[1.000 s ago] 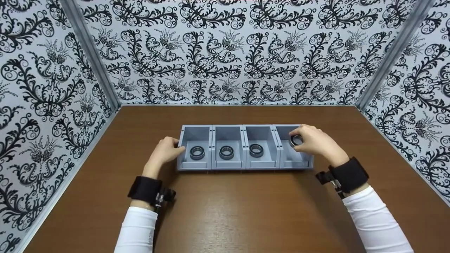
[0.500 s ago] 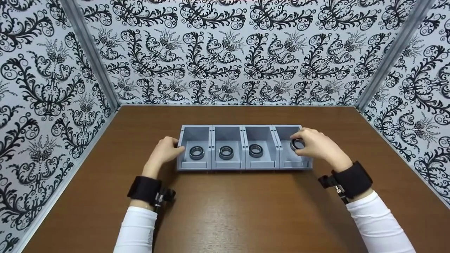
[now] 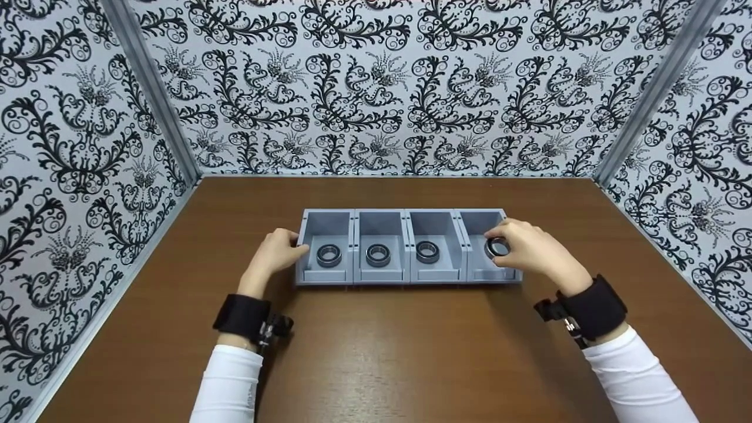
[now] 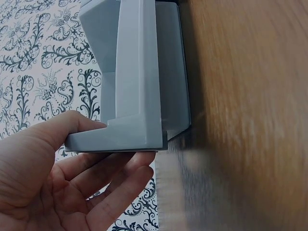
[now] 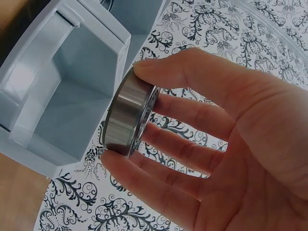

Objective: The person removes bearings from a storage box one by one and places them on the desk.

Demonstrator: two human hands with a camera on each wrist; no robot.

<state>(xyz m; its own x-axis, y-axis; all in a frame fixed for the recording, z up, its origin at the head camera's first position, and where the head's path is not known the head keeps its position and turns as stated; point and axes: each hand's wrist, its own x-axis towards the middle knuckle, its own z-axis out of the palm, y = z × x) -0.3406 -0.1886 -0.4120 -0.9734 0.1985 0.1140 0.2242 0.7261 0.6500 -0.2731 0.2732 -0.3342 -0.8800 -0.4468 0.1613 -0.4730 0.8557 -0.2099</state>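
Note:
A row of joined grey storage bins (image 3: pixel 379 275) stands on the table. My left hand (image 3: pixel 276 252) grips the outer side wall of the leftmost bin (image 4: pixel 137 86), thumb on one face and fingers on the other. My right hand (image 3: pixel 531 247) pinches a ball bearing (image 5: pixel 127 110) by its steel outer ring, between thumb and fingertips. In the head view that bearing overlaps the rightmost bin; in the right wrist view it is tilted, outside the bin's open top (image 5: pixel 72 96). One bearing lies flat in each other bin: left (image 3: pixel 329 255), second (image 3: pixel 378 255) and third (image 3: pixel 427 251).
The brown wooden table (image 3: pixel 376 341) runs in front of the bins and behind them. Patterned panels (image 3: pixel 376 88) close off the back and both sides, with grey metal posts (image 3: pixel 155 88) at the corners. Both wrists wear black camera straps (image 3: pixel 593 308).
My right hand has come slightly down and toward me with the bearing, lower over the rightmost bin. My left hand keeps its place on the bin wall.

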